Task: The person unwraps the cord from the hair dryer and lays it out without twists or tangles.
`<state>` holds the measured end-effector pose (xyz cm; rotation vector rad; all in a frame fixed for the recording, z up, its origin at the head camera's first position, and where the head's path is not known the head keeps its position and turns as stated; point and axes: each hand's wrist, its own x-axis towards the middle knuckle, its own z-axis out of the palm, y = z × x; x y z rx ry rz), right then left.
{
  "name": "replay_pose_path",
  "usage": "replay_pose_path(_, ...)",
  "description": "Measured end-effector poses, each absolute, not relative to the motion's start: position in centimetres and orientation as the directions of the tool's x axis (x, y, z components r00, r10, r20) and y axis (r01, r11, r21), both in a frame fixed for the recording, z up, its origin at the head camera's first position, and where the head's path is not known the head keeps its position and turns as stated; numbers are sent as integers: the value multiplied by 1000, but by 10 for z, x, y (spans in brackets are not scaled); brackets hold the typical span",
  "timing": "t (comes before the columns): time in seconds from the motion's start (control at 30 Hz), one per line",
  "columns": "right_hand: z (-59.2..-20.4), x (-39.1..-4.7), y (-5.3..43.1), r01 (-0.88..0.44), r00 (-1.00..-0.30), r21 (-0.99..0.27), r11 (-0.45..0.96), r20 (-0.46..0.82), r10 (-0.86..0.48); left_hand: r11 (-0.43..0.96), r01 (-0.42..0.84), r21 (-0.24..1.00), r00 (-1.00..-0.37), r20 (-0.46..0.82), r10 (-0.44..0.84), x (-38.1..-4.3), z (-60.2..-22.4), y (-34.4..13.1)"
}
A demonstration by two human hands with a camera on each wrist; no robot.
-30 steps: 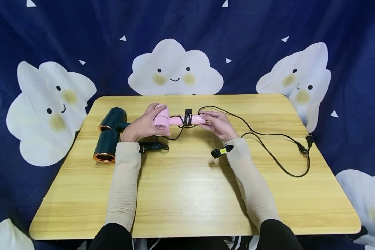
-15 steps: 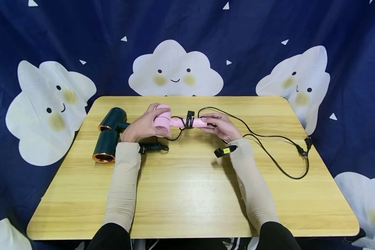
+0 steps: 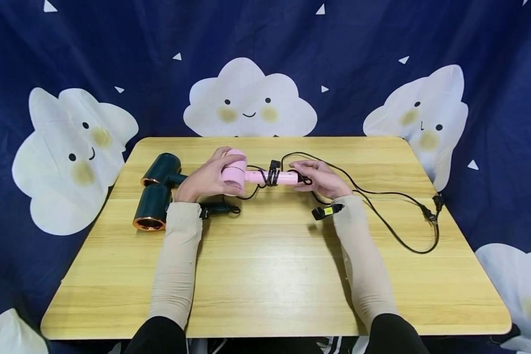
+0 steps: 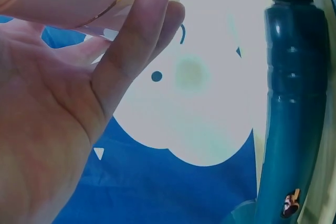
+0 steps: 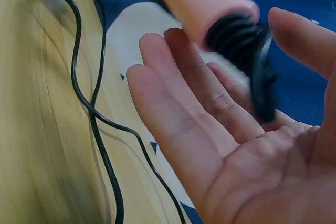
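A pink hair dryer (image 3: 287, 178) is held sideways over the table, its black cord wound around the handle. My left hand (image 3: 205, 178) grips its round head, thumb and fingers on opposite sides. Close to the handle's far end is my right hand (image 3: 326, 181), fingers loosely bent and thumb apart. In the right wrist view a gap shows between the right hand (image 5: 247, 145) and the handle (image 5: 205, 3), whose cord end (image 5: 244, 48) hangs above the palm. Two dark green hair dryers lie by my left forearm, one behind (image 3: 161, 168) and one in front (image 3: 152, 207).
Black cord (image 3: 391, 231) loops over the right side of the wooden table (image 3: 265, 285), with plug ends (image 3: 431, 211) near the right edge. A green dryer handle (image 3: 219, 208) extends past my left wrist. A blue cloud-print curtain (image 3: 159, 29) stands behind.
My right hand has slid right along the handle and let go of its end. My left hand and the pink hair dryer have shifted slightly right. The green dryers stay in place.
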<state>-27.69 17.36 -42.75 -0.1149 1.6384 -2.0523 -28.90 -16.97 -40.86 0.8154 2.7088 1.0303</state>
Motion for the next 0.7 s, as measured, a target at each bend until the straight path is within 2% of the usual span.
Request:
replay_pose_path(0.13,-429,-278,175,319,-873,-944,-85,-258,-414,618,454,642,-838,73,540,-286,-407,-166)
replay_pose_path(0.4,-435,-282,176,250,-887,-960,123,-278,-369,584,495,643,-804,85,588,-283,-407,-153)
replay_pose_path(0.7,-442,-284,177,208,-873,-973,101,-231,-429,601,513,612,-795,76,602,-278,-407,-142)
